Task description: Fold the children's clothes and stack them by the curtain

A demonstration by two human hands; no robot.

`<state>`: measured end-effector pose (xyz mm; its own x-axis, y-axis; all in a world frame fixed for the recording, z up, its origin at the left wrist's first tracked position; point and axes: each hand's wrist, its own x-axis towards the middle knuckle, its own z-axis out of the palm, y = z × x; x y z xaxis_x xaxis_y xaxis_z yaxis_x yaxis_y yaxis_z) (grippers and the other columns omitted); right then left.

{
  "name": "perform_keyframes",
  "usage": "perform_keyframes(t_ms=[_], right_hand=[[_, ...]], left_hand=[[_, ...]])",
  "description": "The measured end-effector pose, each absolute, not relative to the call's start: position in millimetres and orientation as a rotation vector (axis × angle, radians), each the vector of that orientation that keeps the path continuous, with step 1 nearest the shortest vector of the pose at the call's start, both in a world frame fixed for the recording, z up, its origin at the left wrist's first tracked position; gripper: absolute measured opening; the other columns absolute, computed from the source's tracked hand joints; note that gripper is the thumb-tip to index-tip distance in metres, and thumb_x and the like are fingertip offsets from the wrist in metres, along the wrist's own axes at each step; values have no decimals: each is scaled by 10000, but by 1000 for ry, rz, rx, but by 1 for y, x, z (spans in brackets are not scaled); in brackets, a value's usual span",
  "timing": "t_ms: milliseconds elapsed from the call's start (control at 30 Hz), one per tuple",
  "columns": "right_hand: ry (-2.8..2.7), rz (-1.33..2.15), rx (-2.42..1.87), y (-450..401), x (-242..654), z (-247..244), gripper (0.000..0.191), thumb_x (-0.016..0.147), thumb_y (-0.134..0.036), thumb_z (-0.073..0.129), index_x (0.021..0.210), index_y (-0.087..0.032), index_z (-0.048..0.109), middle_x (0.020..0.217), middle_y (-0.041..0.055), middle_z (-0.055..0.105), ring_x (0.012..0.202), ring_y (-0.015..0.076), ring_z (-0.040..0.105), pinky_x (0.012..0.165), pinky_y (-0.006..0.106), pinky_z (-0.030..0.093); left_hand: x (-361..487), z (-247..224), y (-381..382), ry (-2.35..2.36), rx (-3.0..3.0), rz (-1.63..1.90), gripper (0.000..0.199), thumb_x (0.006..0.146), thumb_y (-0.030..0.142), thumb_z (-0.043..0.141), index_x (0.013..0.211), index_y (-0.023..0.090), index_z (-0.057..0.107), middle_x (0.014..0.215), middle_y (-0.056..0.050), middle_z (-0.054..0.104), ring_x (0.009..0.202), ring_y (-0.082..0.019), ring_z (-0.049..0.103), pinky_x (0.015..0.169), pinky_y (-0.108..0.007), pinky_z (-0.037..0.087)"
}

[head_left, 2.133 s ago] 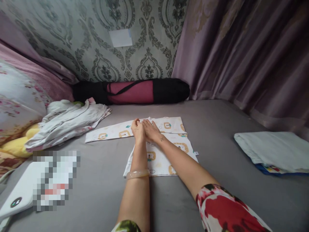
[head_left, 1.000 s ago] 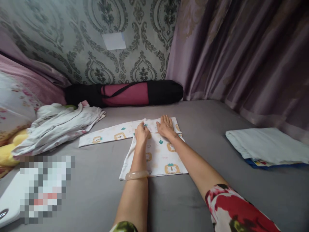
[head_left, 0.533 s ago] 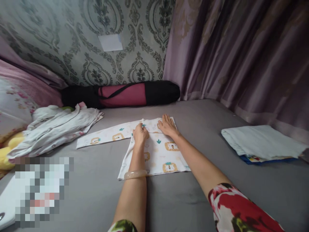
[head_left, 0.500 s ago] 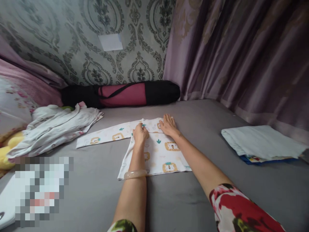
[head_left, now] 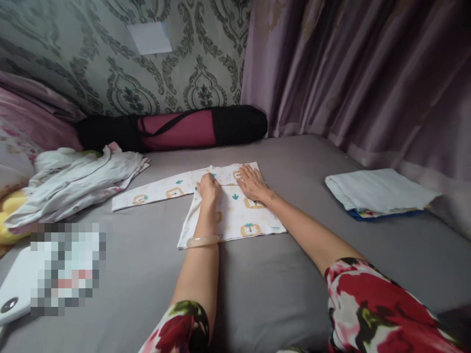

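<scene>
A small white long-sleeved shirt [head_left: 235, 215] with yellow lion and green leaf prints lies on the grey bed sheet. One of its sleeves [head_left: 158, 191] stretches out to the left, while its right side has a straight outer edge at the top. My left hand [head_left: 208, 187] rests near the base of that sleeve, fingers curled down onto the cloth; their tips are partly hidden. Flat on the upper right part of the shirt lies my right hand [head_left: 253, 184], fingers stretched out and holding nothing.
Rumpled pale clothes [head_left: 81, 181] lie at the left beside a yellow plush thing [head_left: 13, 208]. A folded pale stack [head_left: 379, 190] sits at the right. Along the wall lies a black and maroon long bag [head_left: 176, 130]. A white object [head_left: 25, 274], partly pixelated, is at the lower left.
The view has shifted, so the scene sits a little higher and further left. My right hand has slid slightly towards me on the cloth and lies flatter. My left hand stays in place.
</scene>
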<state>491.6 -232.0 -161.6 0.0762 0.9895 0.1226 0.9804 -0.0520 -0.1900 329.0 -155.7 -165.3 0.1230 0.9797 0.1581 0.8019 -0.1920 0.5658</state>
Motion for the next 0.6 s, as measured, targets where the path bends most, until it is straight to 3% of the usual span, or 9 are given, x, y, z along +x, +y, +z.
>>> perform_keyframes(t_ms=[300, 600], right_hand=[[-2289, 283, -1872, -329, 493, -158, 670, 981, -509, 221, 1520, -113, 244, 1589, 122, 159, 1469, 231, 91, 1193, 420, 68], [-2325, 476, -1787, -408, 492, -142, 579, 997, -449, 271, 1512, -186, 289, 1597, 85, 131, 1470, 218, 70, 1192, 450, 64]], left_hand=[[326, -174, -167, 1712, 2240, 793, 245, 897, 165, 388, 1049, 171, 580, 1205, -137, 611, 1183, -267, 522, 1065, -451, 289], [324, -171, -165, 1667, 2284, 696, 260, 899, 163, 377, 1060, 158, 582, 1248, -150, 582, 1224, -275, 489, 1075, -484, 280]])
